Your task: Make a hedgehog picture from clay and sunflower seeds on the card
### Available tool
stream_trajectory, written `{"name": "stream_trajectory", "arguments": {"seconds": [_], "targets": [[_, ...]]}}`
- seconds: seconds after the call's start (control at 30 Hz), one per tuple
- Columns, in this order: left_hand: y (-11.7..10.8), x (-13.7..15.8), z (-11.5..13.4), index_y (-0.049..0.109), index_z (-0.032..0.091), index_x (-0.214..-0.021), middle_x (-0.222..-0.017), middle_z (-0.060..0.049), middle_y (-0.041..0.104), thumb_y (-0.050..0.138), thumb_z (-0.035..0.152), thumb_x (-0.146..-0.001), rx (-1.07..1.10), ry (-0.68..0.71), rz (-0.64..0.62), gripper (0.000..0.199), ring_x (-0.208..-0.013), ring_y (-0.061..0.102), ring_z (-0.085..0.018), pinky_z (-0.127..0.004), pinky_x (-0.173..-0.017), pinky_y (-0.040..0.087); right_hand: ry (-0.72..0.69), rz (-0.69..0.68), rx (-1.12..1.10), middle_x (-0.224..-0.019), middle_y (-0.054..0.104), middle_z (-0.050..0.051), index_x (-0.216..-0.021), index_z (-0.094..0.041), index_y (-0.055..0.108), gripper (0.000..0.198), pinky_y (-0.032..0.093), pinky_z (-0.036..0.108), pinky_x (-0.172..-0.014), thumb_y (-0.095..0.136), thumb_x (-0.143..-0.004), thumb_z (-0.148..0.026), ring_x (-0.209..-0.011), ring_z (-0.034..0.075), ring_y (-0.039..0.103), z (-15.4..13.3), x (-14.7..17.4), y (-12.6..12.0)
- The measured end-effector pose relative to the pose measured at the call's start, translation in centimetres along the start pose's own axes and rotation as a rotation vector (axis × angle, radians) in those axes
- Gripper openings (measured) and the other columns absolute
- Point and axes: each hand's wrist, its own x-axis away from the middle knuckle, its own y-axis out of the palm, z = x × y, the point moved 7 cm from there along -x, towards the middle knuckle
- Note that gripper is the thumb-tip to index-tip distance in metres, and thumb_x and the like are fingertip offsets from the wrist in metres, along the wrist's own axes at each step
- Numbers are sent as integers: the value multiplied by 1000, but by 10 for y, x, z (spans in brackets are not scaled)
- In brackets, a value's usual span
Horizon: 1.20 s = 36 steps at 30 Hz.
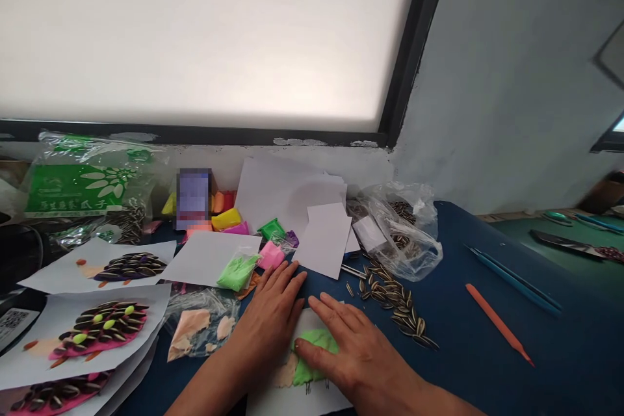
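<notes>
A white sheet [292, 403] lies in front of me on the blue table. Flattened light-green clay [308, 370] is spread on it beside a patch of peach clay [285, 374], with small dark drawn marks below. My left hand [275, 302] rests with its fingers stretched forward along the sheet's left side, holding nothing. Over the green clay's right part lies my right hand [348, 341], fingers extended and thumb on the clay. Some of the clay is hidden under this hand. Sunflower seeds [397, 296] lie loose to the right of it.
Finished seed-and-clay hedgehog pictures [97, 338] lie at left. Clay packets, including a green one [238, 271] and a peach one [190, 331], sit nearby. A clear bag of seeds [407, 234] stands behind. Blue tweezers [517, 283] and an orange clay tool [500, 324] lie right.
</notes>
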Motion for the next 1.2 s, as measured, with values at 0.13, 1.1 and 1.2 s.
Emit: {"name": "stream_trajectory", "arguments": {"seconds": [0.13,1.1,1.2], "targets": [[3,0,0,48,19,-138,-148,-12,46,40,19,-95,-26,13,-36,44,-138,40,-29,-53,-110,36,12,56,46,-158,18,17,-141,-29,47,62,32,54,-108,65,-82,-39,-143,38,21,9,7,9],[-3,-2,3,50,19,-138,-147,-12,47,36,23,-97,-32,25,-37,43,-136,43,-29,-52,-109,36,149,-121,45,-153,26,22,-146,-26,42,62,34,61,-105,57,-87,-39,-140,44,24,13,13,-8],[-4,-2,3,49,19,-138,-147,-11,47,35,23,-97,-22,16,-27,43,-136,42,-28,-51,-110,35,157,-136,50,-154,23,22,-146,-23,42,65,31,61,-106,60,-84,-34,-141,44,22,13,13,-7]]}}
